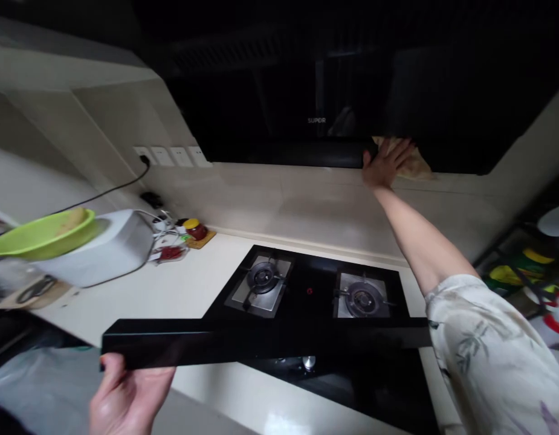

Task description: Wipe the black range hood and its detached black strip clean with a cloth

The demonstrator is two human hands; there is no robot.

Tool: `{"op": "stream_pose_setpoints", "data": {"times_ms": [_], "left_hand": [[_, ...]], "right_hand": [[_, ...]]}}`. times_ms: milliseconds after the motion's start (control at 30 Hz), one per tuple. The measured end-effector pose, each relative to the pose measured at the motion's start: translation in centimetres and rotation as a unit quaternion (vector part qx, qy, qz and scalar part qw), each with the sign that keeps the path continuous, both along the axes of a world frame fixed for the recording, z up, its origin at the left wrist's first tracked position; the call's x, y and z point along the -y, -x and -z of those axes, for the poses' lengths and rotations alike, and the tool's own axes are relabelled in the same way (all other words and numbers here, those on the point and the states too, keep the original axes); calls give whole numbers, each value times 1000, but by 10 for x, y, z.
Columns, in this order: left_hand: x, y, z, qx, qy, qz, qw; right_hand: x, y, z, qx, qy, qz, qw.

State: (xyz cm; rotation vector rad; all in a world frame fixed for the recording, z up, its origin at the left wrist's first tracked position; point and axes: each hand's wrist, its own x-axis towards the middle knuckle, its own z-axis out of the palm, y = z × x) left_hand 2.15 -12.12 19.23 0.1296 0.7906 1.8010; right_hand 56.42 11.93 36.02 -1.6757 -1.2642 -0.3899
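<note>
My left hand (125, 396) grips the left end of a long black panel (261, 341), held level in front of me above the hob. My right hand (384, 164) reaches up and forward. It presses a beige cloth (413, 162) against the lower edge of the black range hood (315, 121). The fingers lie spread flat on the cloth. My right sleeve is pale with a leaf print.
A black two-burner gas hob (310, 293) is set in the pale counter (170, 290). At the left a green bowl (41, 232) rests on a white appliance (111, 244). Jars and packets (191, 232) stand by the wall sockets (170, 156). A rack with coloured dishes (533, 272) stands right.
</note>
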Motion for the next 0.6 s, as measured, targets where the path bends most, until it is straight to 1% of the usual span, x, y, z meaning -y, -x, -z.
{"op": "stream_pose_setpoints", "data": {"times_ms": [33, 100, 167, 200, 267, 367, 433, 500, 533, 600], "left_hand": [[-2, 7, 7, 20, -20, 14, 1000], [-10, 21, 27, 73, -82, 73, 991], [-19, 33, 51, 124, -140, 135, 973], [-24, 36, 63, 145, -170, 156, 962], [-34, 36, 85, 183, -229, 195, 936], [-50, 28, 109, 229, -298, 244, 894], [-59, 23, 121, 249, -307, 268, 879], [-68, 19, 132, 265, -287, 279, 877], [-72, 17, 137, 270, -268, 278, 882], [-78, 12, 143, 272, -210, 257, 903]], "right_hand": [[-6, 16, 1, 4, 2, 11, 1000], [-21, 45, 4, 28, 17, 46, 998], [-37, 72, 8, 68, 43, 70, 994], [-46, 84, 10, 91, 57, 75, 991], [-62, 106, 14, 133, 82, 73, 985], [-87, 143, 16, 185, 110, 59, 975], [-106, 173, 16, 217, 123, 48, 967], [-124, 208, 15, 250, 135, 31, 958], [-132, 226, 15, 268, 141, 21, 953], [-148, 264, 13, 303, 151, -4, 941]]}}
